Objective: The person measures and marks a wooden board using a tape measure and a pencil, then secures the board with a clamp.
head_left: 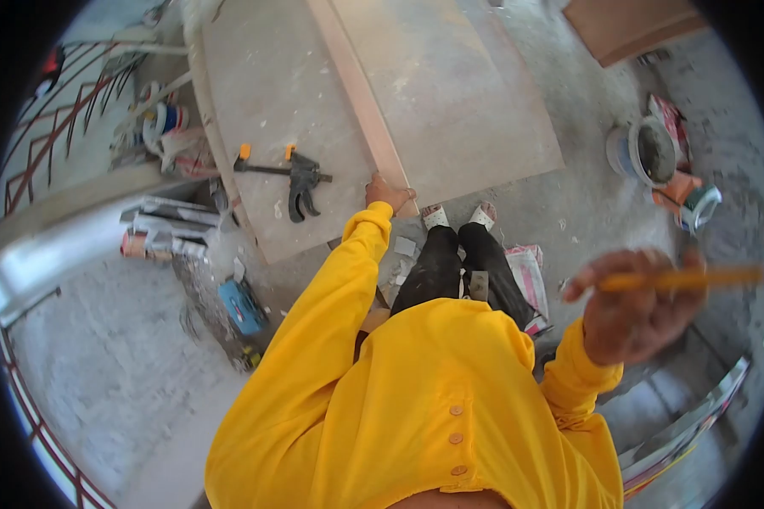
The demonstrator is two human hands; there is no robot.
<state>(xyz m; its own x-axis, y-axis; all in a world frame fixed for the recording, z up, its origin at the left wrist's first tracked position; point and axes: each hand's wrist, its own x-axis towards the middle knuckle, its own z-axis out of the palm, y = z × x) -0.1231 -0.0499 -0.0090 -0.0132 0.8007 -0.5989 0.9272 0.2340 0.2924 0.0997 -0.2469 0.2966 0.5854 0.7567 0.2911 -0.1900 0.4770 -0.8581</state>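
My left hand (389, 195) is closed around the near end of a long, narrow wooden board (361, 93), which lies across a large plywood sheet (475, 119). Raised at the right, my right hand (637, 314) grips a yellow-orange pencil (679, 278) between thumb and fingers; it is blurred and points sideways. To the left of the board, a black bar clamp (304, 178) with orange pads rests on the sheet, apart from both hands.
Buckets (654, 151) and an orange container (677, 191) stand at the right. A blue toolbox-like case (242, 305) sits at the lower left, near stacked metal pieces (170, 222). A brown panel (628, 25) lies at the upper right. My feet (458, 216) are at the sheet's near edge.
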